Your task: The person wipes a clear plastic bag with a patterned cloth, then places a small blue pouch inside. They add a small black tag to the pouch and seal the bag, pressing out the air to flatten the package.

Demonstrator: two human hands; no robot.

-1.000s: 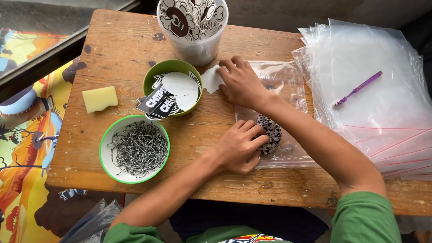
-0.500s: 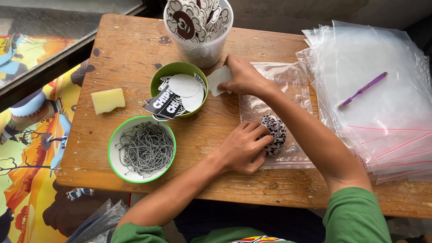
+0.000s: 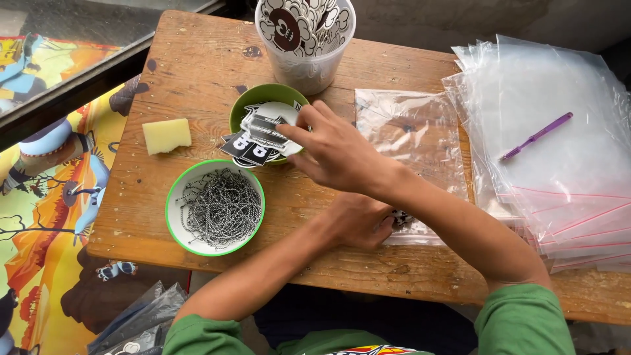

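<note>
While outstretched, right hand (image 3: 332,151) over stickers (image 3: 259,135)

Your right arm crosses over your left — it comes in from the lower right in a green sleeve and reaches toward the far middle of the desk (image 3: 197,59). Your right hand (image 3: 332,154) is palm down, fingers bent, thumb and forefinger pinched together at the tips. Your left forearm runs up from the near edge, bare below a green sleeve. Your left hand (image 3: 358,223) lies low near that edge — fingers curled, pressed flat, partly hidden under your right wrist.
</note>
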